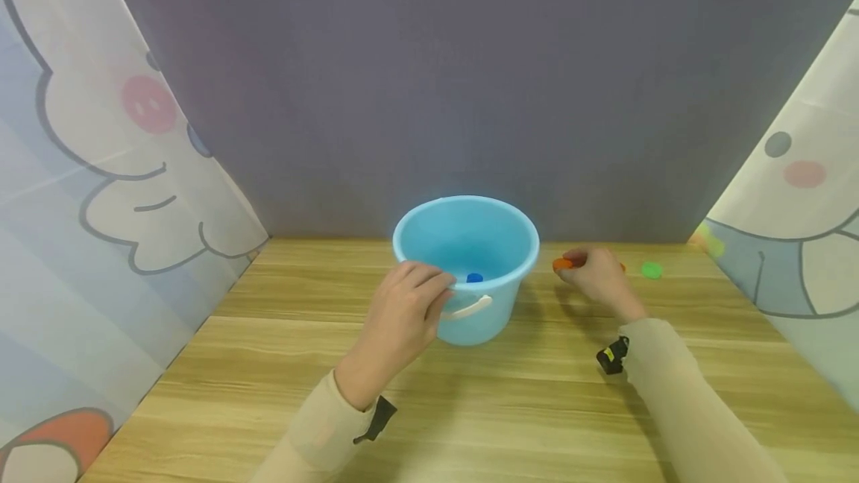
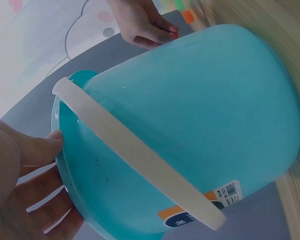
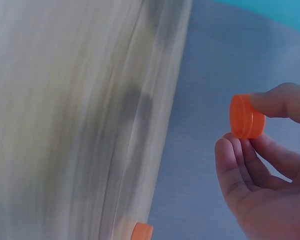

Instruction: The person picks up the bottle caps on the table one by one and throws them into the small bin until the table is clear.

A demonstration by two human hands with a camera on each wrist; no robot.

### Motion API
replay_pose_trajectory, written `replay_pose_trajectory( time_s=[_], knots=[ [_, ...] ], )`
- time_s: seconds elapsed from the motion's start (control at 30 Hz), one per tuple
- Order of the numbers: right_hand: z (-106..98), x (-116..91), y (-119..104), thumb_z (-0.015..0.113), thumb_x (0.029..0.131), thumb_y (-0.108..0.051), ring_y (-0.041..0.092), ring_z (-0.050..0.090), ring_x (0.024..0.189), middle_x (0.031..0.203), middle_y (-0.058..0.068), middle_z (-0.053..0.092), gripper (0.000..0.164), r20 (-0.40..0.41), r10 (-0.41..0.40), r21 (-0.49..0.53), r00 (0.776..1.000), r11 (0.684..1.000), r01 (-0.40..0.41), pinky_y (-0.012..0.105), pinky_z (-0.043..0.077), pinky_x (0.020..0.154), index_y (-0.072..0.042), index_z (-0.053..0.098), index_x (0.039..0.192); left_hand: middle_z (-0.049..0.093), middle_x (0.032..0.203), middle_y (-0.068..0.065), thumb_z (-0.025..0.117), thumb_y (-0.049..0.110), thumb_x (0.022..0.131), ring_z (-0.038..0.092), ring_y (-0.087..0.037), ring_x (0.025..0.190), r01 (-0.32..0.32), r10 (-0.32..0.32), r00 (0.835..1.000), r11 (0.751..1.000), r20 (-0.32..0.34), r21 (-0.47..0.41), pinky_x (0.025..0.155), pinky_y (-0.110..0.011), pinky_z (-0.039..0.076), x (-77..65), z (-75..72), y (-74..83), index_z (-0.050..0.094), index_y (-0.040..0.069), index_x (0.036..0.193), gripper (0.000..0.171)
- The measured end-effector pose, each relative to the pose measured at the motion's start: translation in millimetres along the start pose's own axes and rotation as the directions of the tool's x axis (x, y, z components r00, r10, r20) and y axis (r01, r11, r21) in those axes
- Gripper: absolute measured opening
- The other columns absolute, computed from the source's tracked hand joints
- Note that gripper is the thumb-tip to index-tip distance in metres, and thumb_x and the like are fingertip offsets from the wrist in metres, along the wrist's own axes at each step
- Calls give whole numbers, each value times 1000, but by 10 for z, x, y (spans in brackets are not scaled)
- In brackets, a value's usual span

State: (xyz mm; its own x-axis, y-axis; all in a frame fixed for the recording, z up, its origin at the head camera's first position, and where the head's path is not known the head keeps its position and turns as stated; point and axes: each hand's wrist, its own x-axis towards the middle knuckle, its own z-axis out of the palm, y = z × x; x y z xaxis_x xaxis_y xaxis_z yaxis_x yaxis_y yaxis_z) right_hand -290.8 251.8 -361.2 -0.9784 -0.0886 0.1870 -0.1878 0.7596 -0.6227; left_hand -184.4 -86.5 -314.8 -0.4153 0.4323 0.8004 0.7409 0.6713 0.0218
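A light blue bucket (image 1: 493, 319) stands upright on the wooden table. Its near rim is gripped by my left hand (image 1: 406, 304), with the thumb on the outside in the left wrist view. A white handle (image 2: 140, 155) hangs down the bucket's side. Inside, a blue cap (image 1: 474, 278) lies at the bottom. To the right of the bucket, my right hand (image 1: 599, 276) pinches an orange bottle cap (image 3: 247, 116) between thumb and fingers, held above the table. Another orange cap (image 3: 142, 231) rests on the table, mostly hidden behind the right hand in the head view.
A green cap (image 1: 651, 270) lies right of the right hand. A grey panel (image 1: 436, 80) rises behind the table (image 1: 282, 364). Cartoon-printed curtains (image 1: 74, 170) hang at both sides.
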Motion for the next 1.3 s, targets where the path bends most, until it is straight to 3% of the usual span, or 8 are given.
replay_pose_trajectory(
  time_s=[0.33, 1.03, 1.3],
  knots=[
    [17, -120, -112, 71, 94, -20, 39, 66, 104, 117, 27, 67, 45, -40, -16, 70, 999, 997, 19, 48, 57, 85, 9, 63, 127, 74, 96, -3, 81, 4, 85, 64, -24, 93, 5, -5, 1000, 1000, 4, 1, 82, -36, 54, 9, 0, 13, 77, 8, 97, 14],
    [10, -258, -378, 72, 95, -38, 40, 59, 117, 129, 25, 63, 58, -60, 18, 253, 998, 968, -2, 48, 54, 92, 3, 60, 135, 73, 96, -4, 81, 3, 83, 64, -24, 93, 7, -7, 1000, 1000, -10, 7, 81, -37, 54, -19, 5, -13, 77, 7, 97, 15],
    [14, -278, -483, 72, 95, -34, 40, 60, 117, 128, 24, 63, 55, -107, 10, 283, 994, 959, 21, 47, 54, 92, 3, 61, 134, 73, 97, -4, 81, 4, 84, 63, -24, 94, 11, -11, 1000, 1000, -2, 8, 82, -37, 54, -14, -4, -17, 77, 7, 98, 15]
  ],
)
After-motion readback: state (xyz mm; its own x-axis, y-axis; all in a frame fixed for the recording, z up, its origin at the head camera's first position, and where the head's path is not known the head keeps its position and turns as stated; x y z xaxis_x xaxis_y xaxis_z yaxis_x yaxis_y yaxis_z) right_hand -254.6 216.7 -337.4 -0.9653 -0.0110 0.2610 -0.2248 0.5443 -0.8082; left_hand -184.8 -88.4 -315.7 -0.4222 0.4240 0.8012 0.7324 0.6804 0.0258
